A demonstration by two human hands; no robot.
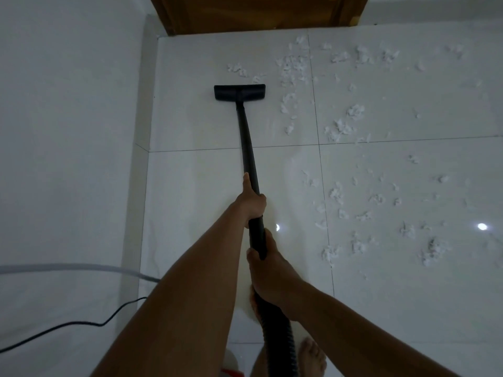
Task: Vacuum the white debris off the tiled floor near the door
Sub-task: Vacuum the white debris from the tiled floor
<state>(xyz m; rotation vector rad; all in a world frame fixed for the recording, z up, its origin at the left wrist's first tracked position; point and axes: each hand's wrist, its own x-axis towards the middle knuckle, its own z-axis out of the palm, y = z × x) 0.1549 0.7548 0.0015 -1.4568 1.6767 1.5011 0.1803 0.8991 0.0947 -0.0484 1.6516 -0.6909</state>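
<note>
Near the wooden door (253, 12), the vacuum's floor head (239, 92) sits flat on the tiled floor (196, 126), with the white debris (291, 66) just ahead and to its right.

Both hands are clamped on the black wand (246, 142); the left hand (251, 200) grips nearer the head; the right hand (268, 270) wraps the end where the ribbed hose (277, 336) joins; most scraps lie spread rightward across several tiles; slow, overlapping strokes with the head flat should suit best, since such light bits would likely scatter under a fast sweep; the black cable (81, 322) trails at the left, worth minding.
</note>
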